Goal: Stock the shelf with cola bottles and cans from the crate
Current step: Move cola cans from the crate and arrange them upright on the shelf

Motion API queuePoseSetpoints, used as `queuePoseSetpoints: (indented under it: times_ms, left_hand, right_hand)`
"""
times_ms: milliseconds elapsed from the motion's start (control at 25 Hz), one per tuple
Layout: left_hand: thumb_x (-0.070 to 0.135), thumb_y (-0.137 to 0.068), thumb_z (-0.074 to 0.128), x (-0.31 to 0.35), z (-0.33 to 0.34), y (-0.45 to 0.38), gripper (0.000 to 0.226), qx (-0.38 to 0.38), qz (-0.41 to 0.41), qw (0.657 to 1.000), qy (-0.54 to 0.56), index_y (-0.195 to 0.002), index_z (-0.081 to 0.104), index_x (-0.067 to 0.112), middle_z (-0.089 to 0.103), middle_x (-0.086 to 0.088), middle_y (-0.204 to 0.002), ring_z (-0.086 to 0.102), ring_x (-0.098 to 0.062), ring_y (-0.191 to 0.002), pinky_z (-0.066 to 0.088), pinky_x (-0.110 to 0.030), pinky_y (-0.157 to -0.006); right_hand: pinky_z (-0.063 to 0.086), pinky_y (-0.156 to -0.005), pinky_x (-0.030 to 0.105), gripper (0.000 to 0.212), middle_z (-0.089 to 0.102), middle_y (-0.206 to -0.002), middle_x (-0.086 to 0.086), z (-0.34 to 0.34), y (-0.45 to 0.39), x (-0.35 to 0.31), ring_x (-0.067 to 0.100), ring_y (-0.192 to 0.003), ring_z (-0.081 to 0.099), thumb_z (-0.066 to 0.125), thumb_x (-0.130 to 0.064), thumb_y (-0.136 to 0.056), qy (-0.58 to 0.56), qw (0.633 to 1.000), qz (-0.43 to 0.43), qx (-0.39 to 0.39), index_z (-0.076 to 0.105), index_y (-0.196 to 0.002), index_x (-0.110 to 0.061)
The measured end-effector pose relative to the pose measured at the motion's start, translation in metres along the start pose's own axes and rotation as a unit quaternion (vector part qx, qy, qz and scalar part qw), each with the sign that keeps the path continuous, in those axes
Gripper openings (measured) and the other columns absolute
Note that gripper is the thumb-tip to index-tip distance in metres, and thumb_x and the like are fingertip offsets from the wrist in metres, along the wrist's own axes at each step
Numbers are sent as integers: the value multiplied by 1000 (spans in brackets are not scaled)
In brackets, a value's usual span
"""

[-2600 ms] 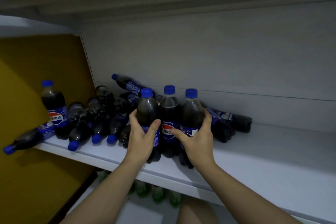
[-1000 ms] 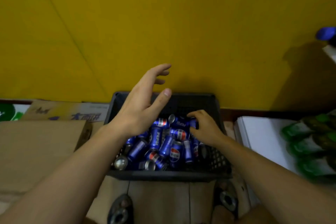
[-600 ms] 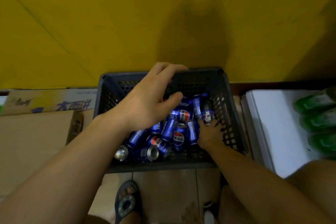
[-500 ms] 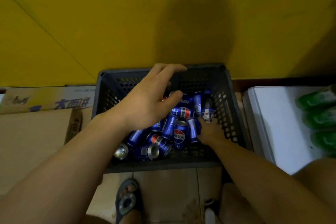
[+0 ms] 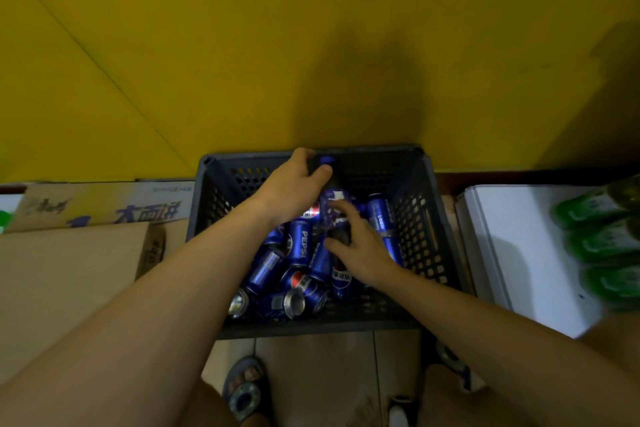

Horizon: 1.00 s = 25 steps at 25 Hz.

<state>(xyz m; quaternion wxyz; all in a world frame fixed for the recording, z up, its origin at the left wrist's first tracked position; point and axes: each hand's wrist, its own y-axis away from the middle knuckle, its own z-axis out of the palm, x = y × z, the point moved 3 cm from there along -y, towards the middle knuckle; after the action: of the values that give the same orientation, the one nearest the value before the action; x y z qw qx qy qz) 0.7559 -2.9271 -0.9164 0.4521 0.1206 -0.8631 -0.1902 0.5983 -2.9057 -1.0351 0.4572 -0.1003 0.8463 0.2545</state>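
A dark plastic crate (image 5: 424,218) stands on the floor against the yellow wall, with several blue cola cans (image 5: 298,246) lying in a heap inside. A cola bottle (image 5: 335,198) with a blue cap rises out of the heap toward the crate's far wall. My left hand (image 5: 294,187) grips its neck just below the cap. My right hand (image 5: 360,246) holds its lower body, fingers curled round it. The shelf with the stocked bottles is out of view.
Cardboard boxes (image 5: 69,263) lie to the left of the crate. A white low shelf (image 5: 512,246) with green bottles (image 5: 602,239) is at the right. My sandalled feet (image 5: 244,392) stand on the tiled floor just in front of the crate.
I turned from the shelf down to the crate. My right hand dug among the cans, and now both hands hold a bottle lifted from the heap; my left hand closed on its neck.
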Motion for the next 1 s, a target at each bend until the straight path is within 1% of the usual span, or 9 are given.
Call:
queuePoseSetpoints:
  times_ms: [80, 120, 200, 280, 400, 600, 680, 880, 1000]
  left_hand:
    - [60, -101, 41, -6, 3, 1, 64, 17, -133, 980, 149, -148, 37, 16, 56, -9, -138, 57, -33, -121, 47, -49, -95]
    - [65, -99, 41, -5, 5, 4, 68, 6, -179, 946, 271, -143, 45, 13, 62, -12, -131, 62, -34, -114, 50, -50, -91]
    - [67, -96, 45, 4, 0, 11, 69, -2, -181, 857, 483, -130, 59, 9, 71, -15, -111, 69, -32, -99, 56, -47, -83]
    - [70, -93, 48, 8, -12, 16, 70, 27, -139, 827, 544, -120, 64, 7, 72, -15, -95, 71, -29, -82, 59, -41, -72]
    - [73, -92, 44, 6, -30, 28, 66, 65, -92, 835, 538, -105, 64, 11, 68, -13, -78, 69, -27, -64, 59, -33, -57]
    - [75, -92, 41, -6, -59, 44, 63, 59, -52, 860, 504, -94, 61, 16, 64, -12, -73, 64, -27, -61, 57, -33, -61]
    - [77, -91, 40, -11, -68, 49, 64, 52, -42, 869, 490, -94, 62, 16, 65, -12, -74, 66, -26, -60, 56, -33, -64]
    - [80, -88, 41, -36, -78, 48, 67, 46, -21, 855, 517, -97, 62, 17, 66, -13, -77, 66, -27, -61, 55, -33, -66]
    - [80, -84, 46, -49, -76, 42, 71, 64, -22, 874, 481, -108, 62, 15, 68, -12, -79, 68, -27, -63, 57, -33, -64]
  right_hand:
    - [55, -82, 27, 79, 55, -127, -11, -9, 24, -45, 5, -101, 63, 73, -30, -88, -73, 994, -69, 33, 21, -144, -48]
    - [53, -81, 19, 81, 53, -125, -18, -15, 35, -63, -1, -103, 62, 76, -31, -86, -90, 990, -97, 48, 22, -145, -43]
    - [52, -83, 15, 72, 52, -126, -21, -28, 54, -94, -5, -107, 59, 76, -36, -86, -101, 981, -153, 62, 32, -143, -32]
    - [51, -84, 19, 54, 55, -128, -13, -42, 66, -109, 1, -110, 59, 66, -37, -93, -73, 973, -204, 74, 43, -139, -23]
    - [48, -79, 18, 29, 58, -118, -1, -69, 66, -101, 8, -99, 59, 53, -30, -99, -45, 964, -222, 143, 51, -126, -19]
    - [40, -71, 10, 17, 56, -104, 1, -82, 47, -60, 1, -86, 53, 52, -19, -104, 15, 975, -143, 171, 49, -120, -24]
    - [43, -71, 15, 17, 56, -105, 0, -70, 36, -53, 5, -88, 55, 52, -21, -104, 28, 978, -138, 155, 49, -120, -25]
    - [49, -74, 29, 27, 51, -112, -3, -42, -18, -28, 13, -87, 56, 58, -25, -101, 102, 985, -81, 113, 48, -125, -24]
    - [47, -75, 31, 48, 51, -127, 5, -16, -60, 20, 20, -95, 59, 68, -28, -92, 203, 979, 7, 1, 46, -134, -17]
